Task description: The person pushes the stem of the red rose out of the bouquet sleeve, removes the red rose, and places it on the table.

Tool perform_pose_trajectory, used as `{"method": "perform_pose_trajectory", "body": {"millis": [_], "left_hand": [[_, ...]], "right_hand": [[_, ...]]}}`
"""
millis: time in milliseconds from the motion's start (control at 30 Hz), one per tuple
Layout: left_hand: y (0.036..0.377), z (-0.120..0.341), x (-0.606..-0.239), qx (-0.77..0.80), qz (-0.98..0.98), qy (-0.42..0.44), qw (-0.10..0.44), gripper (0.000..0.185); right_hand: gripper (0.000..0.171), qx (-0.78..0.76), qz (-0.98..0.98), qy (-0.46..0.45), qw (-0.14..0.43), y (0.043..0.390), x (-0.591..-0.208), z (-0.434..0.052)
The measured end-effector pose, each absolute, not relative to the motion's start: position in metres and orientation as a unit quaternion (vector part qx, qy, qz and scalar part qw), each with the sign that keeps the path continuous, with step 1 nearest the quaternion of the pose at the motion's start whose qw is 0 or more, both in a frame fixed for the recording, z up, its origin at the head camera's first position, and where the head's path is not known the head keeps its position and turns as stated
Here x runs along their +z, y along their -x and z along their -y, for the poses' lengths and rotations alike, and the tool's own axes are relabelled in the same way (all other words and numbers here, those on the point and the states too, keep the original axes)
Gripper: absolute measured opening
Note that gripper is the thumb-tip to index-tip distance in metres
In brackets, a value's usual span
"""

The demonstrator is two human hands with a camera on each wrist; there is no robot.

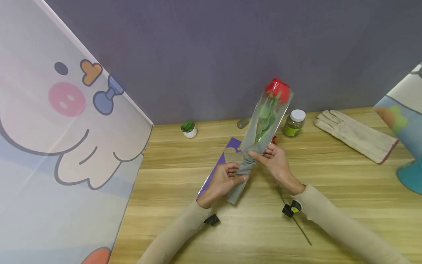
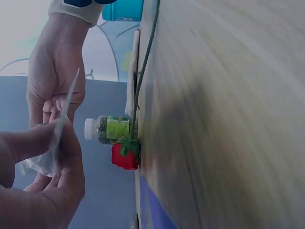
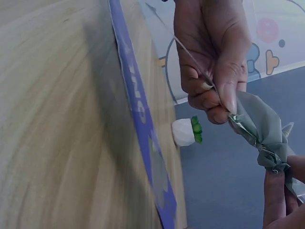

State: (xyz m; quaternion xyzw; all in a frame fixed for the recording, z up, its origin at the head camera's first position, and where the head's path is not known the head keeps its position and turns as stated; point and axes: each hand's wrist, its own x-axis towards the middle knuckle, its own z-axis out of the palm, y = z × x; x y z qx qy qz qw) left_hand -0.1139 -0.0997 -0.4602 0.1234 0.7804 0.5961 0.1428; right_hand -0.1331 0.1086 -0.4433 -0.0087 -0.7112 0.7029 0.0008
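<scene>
A red rose [image 1: 278, 91] stands tilted inside a wrapper sleeve [image 1: 260, 128], clear at the top and grey lower down. My left hand [image 1: 224, 179] pinches the sleeve's lower grey end between thumb and fingers. Just above it, my right hand [image 1: 278, 163] pinches the gathered grey part, which looks bunched in the right wrist view [image 3: 271, 155]. The sleeve is held up off the table. A second red rose [image 2: 125, 155] lies on the table beneath the right hand, its stem [image 1: 301, 231] running toward the near edge. Behind the left hand lies a purple printed sheet [image 1: 210, 181].
Along the back of the wooden table [image 1: 158, 205] stand a small potted plant [image 1: 189, 129], a grey stone [image 1: 242, 123] and a white-lidded jar [image 1: 294, 124]. A pale work glove [image 1: 357, 135] lies to the right. A teal object [image 1: 410, 178] sits at the right edge.
</scene>
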Motion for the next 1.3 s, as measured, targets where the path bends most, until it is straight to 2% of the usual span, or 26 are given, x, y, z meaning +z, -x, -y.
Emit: {"method": "perform_pose_trajectory", "body": {"millis": [233, 333, 467, 600, 733, 1033, 1300], "left_hand": [[0.115, 0.101, -0.457, 0.58, -0.789, -0.135, 0.15, 0.021], [0.114, 0.103, -0.457, 0.573, -0.792, -0.134, 0.166, 0.024], [0.114, 0.105, -0.456, 0.569, -0.79, -0.137, 0.185, 0.029], [0.116, 0.106, -0.454, 0.559, -0.793, -0.156, 0.185, 0.024], [0.119, 0.105, -0.451, 0.559, -0.789, -0.173, 0.188, 0.029], [0.125, 0.097, -0.44, 0.596, -0.768, -0.168, 0.162, 0.025], [0.128, 0.098, -0.439, 0.575, -0.783, -0.172, 0.165, 0.024]], "right_hand": [[0.021, 0.704, 0.71, 0.008, 0.025, 0.14, -0.434, -0.117], [0.017, 0.722, 0.691, 0.011, 0.039, 0.144, -0.429, -0.124], [0.019, 0.742, 0.668, 0.004, 0.055, 0.147, -0.422, -0.13], [0.019, 0.744, 0.667, -0.003, 0.047, 0.146, -0.419, -0.13], [0.017, 0.73, 0.682, -0.008, 0.043, 0.144, -0.42, -0.126], [0.036, 0.693, 0.72, -0.027, 0.021, 0.135, -0.426, -0.116], [0.038, 0.686, 0.727, -0.035, 0.01, 0.134, -0.424, -0.119]]}}
